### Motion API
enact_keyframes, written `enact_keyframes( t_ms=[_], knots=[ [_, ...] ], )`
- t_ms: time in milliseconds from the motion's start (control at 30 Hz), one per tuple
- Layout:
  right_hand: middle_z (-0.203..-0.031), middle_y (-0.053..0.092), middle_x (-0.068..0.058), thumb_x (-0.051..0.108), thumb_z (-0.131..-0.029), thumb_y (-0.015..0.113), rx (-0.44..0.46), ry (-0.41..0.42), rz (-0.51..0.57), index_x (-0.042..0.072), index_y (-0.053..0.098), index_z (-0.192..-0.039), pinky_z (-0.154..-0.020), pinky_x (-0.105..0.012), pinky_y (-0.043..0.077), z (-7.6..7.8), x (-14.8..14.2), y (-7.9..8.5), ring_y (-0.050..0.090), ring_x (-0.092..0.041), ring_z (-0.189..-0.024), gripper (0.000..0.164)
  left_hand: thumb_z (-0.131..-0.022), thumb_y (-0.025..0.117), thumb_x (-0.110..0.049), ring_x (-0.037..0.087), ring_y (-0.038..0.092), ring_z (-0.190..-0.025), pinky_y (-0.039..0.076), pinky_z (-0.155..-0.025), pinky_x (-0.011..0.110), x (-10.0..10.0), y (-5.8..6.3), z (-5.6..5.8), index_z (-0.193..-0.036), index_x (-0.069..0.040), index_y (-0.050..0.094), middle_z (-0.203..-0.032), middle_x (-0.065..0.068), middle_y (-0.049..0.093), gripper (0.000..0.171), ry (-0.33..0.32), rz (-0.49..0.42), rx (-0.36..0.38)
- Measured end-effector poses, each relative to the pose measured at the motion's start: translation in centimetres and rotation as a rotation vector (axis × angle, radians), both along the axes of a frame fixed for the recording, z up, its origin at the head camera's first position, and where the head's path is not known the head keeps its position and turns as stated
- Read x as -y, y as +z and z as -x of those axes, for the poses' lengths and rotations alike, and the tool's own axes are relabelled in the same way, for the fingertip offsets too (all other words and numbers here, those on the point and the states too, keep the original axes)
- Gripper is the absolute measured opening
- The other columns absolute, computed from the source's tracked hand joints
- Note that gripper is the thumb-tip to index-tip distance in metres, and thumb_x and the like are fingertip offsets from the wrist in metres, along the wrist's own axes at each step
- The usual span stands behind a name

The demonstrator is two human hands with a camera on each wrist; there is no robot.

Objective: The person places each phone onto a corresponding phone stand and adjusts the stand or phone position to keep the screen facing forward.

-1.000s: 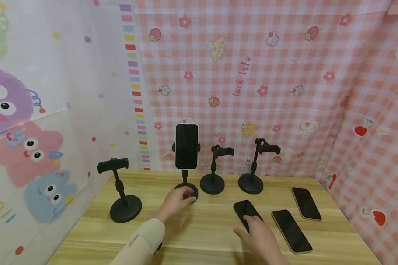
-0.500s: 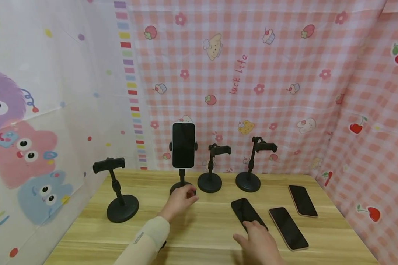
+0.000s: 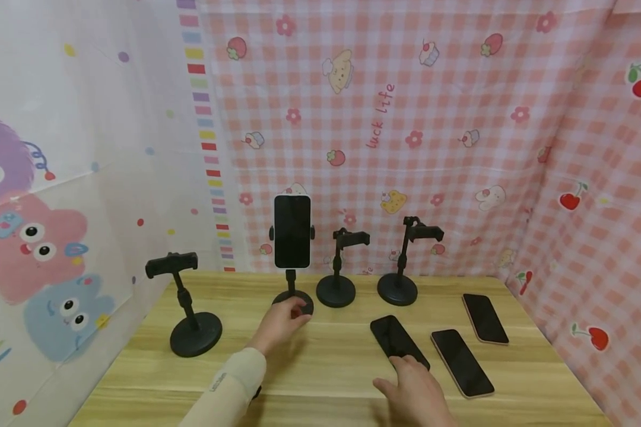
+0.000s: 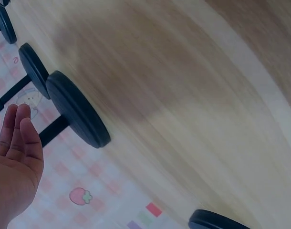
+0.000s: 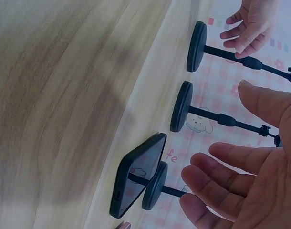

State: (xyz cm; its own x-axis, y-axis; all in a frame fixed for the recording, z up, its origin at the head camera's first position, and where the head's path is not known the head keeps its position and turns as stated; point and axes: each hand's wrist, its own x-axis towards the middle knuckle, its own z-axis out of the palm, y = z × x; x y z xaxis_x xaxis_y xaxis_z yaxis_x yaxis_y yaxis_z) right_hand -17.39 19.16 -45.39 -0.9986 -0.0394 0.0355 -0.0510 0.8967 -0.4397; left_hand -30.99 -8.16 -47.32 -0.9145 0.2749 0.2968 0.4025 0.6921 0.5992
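A phone with a white edge [image 3: 292, 231] stands upright in the clamp of a black phone stand [image 3: 291, 283]. My left hand [image 3: 283, 323] hovers in front of that stand's round base, its fingers loosely bent around nothing. In the left wrist view, the left hand [image 4: 16, 162] shows relaxed fingers apart from the base. Over the near end of a dark phone [image 3: 397, 338] lying on the table is my right hand [image 3: 413, 388]. The right wrist view shows the right hand [image 5: 245, 181] with spread, relaxed fingers and nothing held, above the phone [image 5: 138, 176].
Another stand [image 3: 192, 320] is at the left; two more, a shorter stand [image 3: 336, 284] and a taller stand [image 3: 400, 279], are at the back. At the right lie a pink-edged phone [image 3: 462, 363] and another phone [image 3: 485, 318]. A checked cloth [image 3: 406, 148] hangs behind the wooden table [image 3: 320, 367].
The right hand has drawn back slightly toward the near end of the dark phone. The left hand stays by the stand's base. The head view has shifted a little.
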Motion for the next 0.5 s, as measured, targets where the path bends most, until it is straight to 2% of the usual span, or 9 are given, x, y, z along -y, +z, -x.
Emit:
enact_keyframes(
  t_ms=[333, 500],
  knots=[
    [-0.108, 0.064, -0.025, 0.044, -0.079, 0.072, 0.000, -0.003, 0.002, -0.004, 0.065, -0.115, -0.080, -0.057, 0.050, -0.2, -0.3, 0.2, 0.060, -0.040, -0.096, 0.060, -0.085, 0.071, -0.018, 0.022, 0.059, -0.075, 0.052, -0.073, 0.044, 2.4, -0.1, -0.6, -0.109, 0.002, 0.066, -0.085, 0.012, 0.067, 0.032, 0.123, 0.003, 0.013],
    [-0.111, 0.064, -0.027, 0.045, -0.079, 0.071, 0.017, -0.015, -0.003, -0.004, 0.065, -0.114, -0.082, -0.058, 0.049, -0.1, -0.4, 0.1, 0.059, -0.042, -0.099, 0.061, -0.086, 0.069, -0.024, 0.023, 0.060, -0.078, 0.052, -0.071, 0.044, 3.7, -0.3, -0.9, -0.112, -0.001, 0.065, -0.090, 0.012, 0.068, 0.035, 0.240, 0.025, 0.072]
  ],
)
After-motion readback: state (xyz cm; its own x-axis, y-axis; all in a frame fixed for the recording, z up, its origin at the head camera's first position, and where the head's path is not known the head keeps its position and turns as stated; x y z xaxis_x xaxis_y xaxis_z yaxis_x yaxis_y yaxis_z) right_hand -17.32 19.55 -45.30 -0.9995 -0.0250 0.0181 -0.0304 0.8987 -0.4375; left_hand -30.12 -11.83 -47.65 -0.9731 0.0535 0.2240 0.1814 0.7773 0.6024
